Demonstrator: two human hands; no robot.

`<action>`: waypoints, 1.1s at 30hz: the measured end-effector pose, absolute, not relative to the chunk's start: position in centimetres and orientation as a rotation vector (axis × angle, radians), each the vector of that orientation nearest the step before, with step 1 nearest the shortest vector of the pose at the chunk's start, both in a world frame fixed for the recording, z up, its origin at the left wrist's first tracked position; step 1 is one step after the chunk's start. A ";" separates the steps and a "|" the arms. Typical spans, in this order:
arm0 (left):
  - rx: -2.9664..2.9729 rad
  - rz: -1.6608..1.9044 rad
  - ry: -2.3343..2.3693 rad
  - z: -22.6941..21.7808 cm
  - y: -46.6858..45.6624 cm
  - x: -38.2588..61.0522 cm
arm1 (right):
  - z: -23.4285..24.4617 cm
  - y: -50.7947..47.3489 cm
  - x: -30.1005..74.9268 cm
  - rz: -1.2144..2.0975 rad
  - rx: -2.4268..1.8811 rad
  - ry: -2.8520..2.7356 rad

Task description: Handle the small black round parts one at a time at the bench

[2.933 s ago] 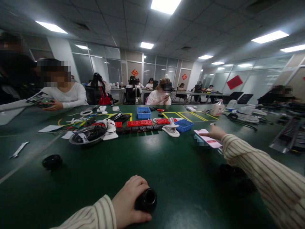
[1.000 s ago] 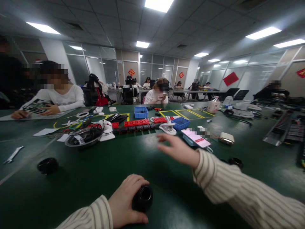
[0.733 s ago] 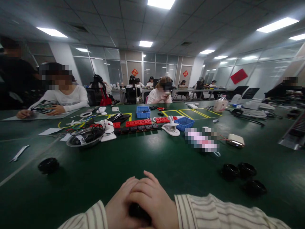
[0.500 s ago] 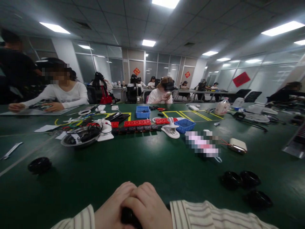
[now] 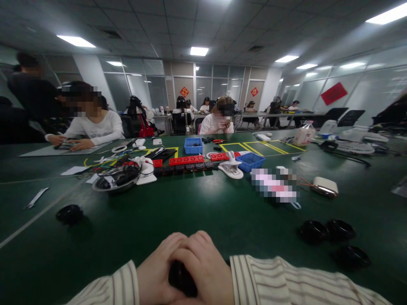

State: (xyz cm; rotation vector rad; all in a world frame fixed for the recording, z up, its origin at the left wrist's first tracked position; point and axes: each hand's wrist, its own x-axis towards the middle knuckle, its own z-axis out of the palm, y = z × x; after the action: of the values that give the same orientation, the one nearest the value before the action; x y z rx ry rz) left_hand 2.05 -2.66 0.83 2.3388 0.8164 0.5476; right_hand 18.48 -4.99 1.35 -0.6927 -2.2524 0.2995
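A: Where is the black part (image 5: 182, 278) held?
B: At near centre; it is enclosed between the curled fingers of the left hand (image 5: 154, 273) and right hand (image 5: 208, 267), the left's partly overlapped.

a glossy black rounded part (image 5: 182, 278), partly hidden, sits between both hands (image 5: 155, 271) (image 5: 208, 264).

Ahead of your left hand (image 5: 155, 271) and right hand (image 5: 210, 267), bare green tabletop (image 5: 187, 205) gives passage to the red-and-black row (image 5: 186, 162); three black rings (image 5: 313, 234) obstruct rightward, one black ring (image 5: 69, 216) leftward.
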 end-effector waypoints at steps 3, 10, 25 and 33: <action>2.330 0.531 0.873 1.1 -2.9 2.0 | 1.7 -4.8 18.7 0.327 -0.798 -2.306; 2.346 0.551 0.850 1.2 -2.7 1.9 | 2.0 -4.4 18.8 0.262 -0.526 -2.323; 2.299 0.632 0.806 -0.2 -2.4 1.3 | 2.5 -4.7 19.0 0.238 -0.440 -2.278; 2.198 0.796 0.768 0.0 -2.1 0.4 | 2.3 -4.5 19.3 0.232 -0.464 -2.267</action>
State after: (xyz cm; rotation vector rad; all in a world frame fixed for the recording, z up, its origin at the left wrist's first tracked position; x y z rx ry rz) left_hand 0.42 -2.06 -0.02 2.1976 0.7676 0.7965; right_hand 19.32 -4.53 2.33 -0.4644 -2.2675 0.2318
